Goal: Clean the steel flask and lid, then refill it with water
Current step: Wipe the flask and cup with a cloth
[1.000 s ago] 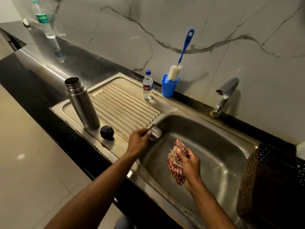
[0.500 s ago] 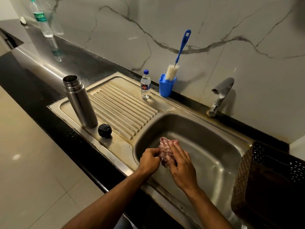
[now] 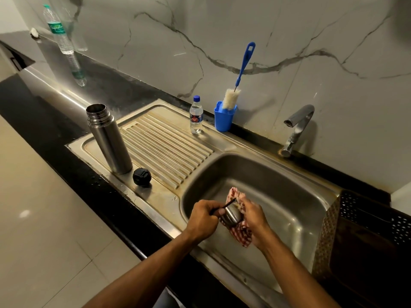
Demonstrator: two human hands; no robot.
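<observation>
The open steel flask (image 3: 109,138) stands upright on the drainboard's left end, with a black stopper (image 3: 142,176) beside its base. Over the sink basin (image 3: 278,196) my left hand (image 3: 203,221) grips the small steel cup lid (image 3: 232,215) by its thin black handle. My right hand (image 3: 252,216) holds a red-and-white checked cloth (image 3: 241,235) against the lid's far side, so part of the lid is hidden.
A small water bottle (image 3: 196,115) and a blue cup (image 3: 223,118) holding a bottle brush (image 3: 240,76) stand at the back of the drainboard. The tap (image 3: 297,127) is off. A dark basket (image 3: 367,247) sits right of the basin. A larger bottle (image 3: 58,30) stands far left.
My left hand carried the lid from the drainboard edge down over the basin. My right hand brought the cloth against it; the lid now shows between both hands.
</observation>
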